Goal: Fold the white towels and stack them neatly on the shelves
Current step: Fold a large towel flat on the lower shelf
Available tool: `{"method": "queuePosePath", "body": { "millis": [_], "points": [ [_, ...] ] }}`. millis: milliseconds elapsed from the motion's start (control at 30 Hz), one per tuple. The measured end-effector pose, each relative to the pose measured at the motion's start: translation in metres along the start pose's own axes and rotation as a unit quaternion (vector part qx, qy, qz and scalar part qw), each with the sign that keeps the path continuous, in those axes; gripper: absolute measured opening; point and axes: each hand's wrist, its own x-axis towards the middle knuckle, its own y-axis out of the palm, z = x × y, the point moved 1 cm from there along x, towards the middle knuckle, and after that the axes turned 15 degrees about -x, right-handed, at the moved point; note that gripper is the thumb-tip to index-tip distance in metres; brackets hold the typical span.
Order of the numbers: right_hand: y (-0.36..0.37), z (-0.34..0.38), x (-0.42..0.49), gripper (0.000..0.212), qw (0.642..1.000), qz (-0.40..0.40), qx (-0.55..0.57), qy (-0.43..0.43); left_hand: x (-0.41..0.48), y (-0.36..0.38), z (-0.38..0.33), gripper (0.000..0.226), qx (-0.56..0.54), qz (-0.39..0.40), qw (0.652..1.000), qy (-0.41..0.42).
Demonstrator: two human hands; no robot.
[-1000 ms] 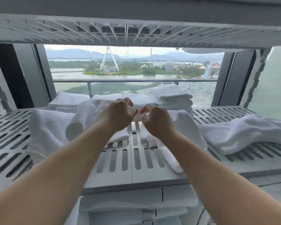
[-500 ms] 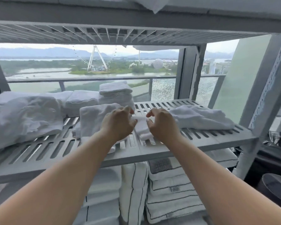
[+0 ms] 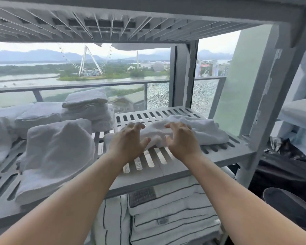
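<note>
Hovering over the left end of the towel (image 3: 203, 129), long from left to right: left hand (image 3: 129, 145) and right hand (image 3: 181, 140), fingers spread, holding nothing, the right nearer its middle.

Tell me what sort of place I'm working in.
Probably a hotel linen store beside a high balcony: grey slotted plastic shelving holds stacks of folded white towels, black-striped white linens fill the shelf below, and a glass balcony railing overlooks a Ferris wheel.

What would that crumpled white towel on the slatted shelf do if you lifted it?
Probably floppy: the crumpled towel lies in soft folds, so it would droop. Unlikely to slide: its fuzzy cloth rests on the slotted shelf.
</note>
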Motion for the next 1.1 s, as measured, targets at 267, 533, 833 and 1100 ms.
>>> {"method": "queuePosePath", "body": {
  "millis": [267, 533, 833, 1100],
  "points": [
    [0.024, -0.073, 0.049, 0.070, 0.986, 0.116, -0.120, 0.009, 0.081, 0.040, -0.012, 0.077, -0.029, 0.118, 0.992, 0.040],
    [0.057, -0.112, 0.086, 0.059, 0.979, 0.157, -0.130, 0.018, 0.106, 0.050, -0.015, 0.078, 0.024, 0.234, 0.972, 0.009],
    [0.055, -0.136, 0.089, 0.050, 0.992, 0.082, -0.089, -0.031, 0.078, 0.044, -0.040, 0.069, 0.052, 0.170, 0.983, -0.037],
    [-0.015, -0.134, 0.110, 0.026, 0.975, -0.196, -0.083, -0.068, 0.085, -0.006, -0.055, 0.008, 0.025, 0.036, 0.997, -0.068]
  ]
}}
